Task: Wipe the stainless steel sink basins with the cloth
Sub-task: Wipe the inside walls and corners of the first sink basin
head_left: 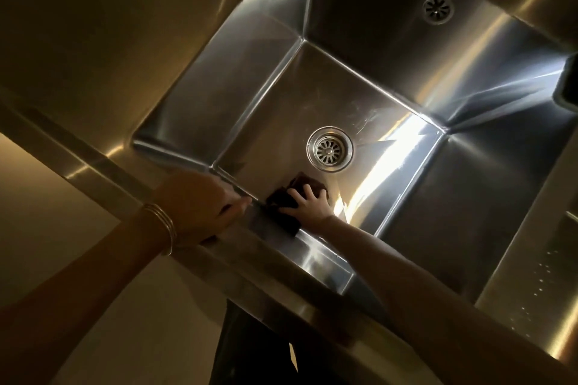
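Head view: right hand (309, 205) was down in the sink basin (312, 97), fingers spread and bent over the bunched dark cloth (281, 201), grasping it against the floor where it met the front wall, just short of the drain (330, 148); left hand (197, 206) lay on the front rim (109, 172), bangles (161, 225) at the wrist, fingers mostly hidden, couldn't tell if they curled round the edge or just rested.

Risks, as judged: cloth was wadded, so only a small patch likely touched steel; streaks visible on the floor beyond the drain could get skipped; wad could drag over the strainer slots and snag; corner seams and side walls were easy to miss in this dim, glary light; leaning weight on a slick rim meant the bracing hand might slip; bangles might knock and scratch the steel; droplets on the right-hand deck (544, 275) suggested wet surfaces nearby.
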### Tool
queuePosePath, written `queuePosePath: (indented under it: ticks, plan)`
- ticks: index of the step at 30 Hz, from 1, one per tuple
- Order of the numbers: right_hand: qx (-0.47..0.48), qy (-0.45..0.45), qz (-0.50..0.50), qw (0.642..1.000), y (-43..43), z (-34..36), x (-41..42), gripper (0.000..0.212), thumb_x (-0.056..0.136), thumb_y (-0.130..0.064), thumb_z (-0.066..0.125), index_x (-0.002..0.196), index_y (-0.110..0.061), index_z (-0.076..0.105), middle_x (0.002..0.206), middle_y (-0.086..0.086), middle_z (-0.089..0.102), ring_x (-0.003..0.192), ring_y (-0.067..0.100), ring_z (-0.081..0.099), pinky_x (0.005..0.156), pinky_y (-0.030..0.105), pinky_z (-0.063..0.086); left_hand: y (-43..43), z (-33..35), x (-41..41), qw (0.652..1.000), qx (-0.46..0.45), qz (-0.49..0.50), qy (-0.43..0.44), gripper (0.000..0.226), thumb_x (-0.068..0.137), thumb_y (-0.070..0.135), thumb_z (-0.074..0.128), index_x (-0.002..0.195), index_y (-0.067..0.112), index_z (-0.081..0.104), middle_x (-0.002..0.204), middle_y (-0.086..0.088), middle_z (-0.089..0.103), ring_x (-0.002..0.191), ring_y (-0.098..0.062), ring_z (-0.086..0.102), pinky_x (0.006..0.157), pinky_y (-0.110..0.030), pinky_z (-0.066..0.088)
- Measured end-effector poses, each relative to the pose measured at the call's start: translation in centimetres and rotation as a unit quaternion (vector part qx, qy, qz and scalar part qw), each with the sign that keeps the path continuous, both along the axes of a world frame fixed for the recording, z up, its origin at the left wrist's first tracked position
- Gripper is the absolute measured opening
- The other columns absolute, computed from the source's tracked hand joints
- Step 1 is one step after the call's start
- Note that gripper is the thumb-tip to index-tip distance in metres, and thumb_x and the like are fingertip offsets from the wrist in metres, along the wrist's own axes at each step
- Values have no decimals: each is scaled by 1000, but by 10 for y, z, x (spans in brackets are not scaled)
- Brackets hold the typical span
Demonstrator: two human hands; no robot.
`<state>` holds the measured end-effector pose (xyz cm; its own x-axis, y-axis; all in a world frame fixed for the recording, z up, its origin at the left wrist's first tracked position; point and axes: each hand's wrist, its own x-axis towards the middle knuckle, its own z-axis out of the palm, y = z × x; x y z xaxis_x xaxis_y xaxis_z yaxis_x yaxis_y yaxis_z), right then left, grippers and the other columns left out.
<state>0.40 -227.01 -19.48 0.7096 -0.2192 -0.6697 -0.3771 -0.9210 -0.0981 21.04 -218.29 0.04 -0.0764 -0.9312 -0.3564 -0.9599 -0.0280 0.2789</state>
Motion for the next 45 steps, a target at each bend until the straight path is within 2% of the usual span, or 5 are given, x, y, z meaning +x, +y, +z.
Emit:
queuePosePath:
  ticks: [8,13,16,26,45]
  plan:
    - [-41,70,151,985,-22,31,-92,48,55,-48,84,96,-61,62,117,-10,65,101,25,65,66,43,57,-1,4,-1,1000,21,-20,-5,73,82,59,3,85,25,67,79,5,64,67,-9,53,64,-23,35]
    - [57,127,106,985,-17,53,-93,45,96,-35,48,139,-45,37,155,0,17,141,36,12,104,65,25,-6,7,-1,997,57,-48,-13,85,72,58,-8,96,25,67,93,5,66,83,-11,59,75,-26,43]
    - [84,83,15,993,-13,91,-89,44,95,-31,50,136,-44,41,150,-3,24,139,31,19,105,55,29,-19,1,-4,985,125,-118,-10,63,87,55,9,101,26,64,100,6,63,93,-14,58,82,-30,45]
    - [146,-131,-507,840,59,215,-88,46,97,-51,27,128,-33,55,123,-9,59,107,6,55,89,20,40,-115,-39,-44,858,85,-502,-67,39,95,39,38,129,22,46,130,-1,49,117,-20,48,90,-35,42]
    - [32,-184,-535,824,101,208,-66,66,97,-52,2,121,-34,62,107,-11,69,93,4,65,75,23,49,-126,-192,-157,668,-9,-743,-26,65,89,39,52,145,39,19,158,3,9,145,-28,0,114,-54,3]
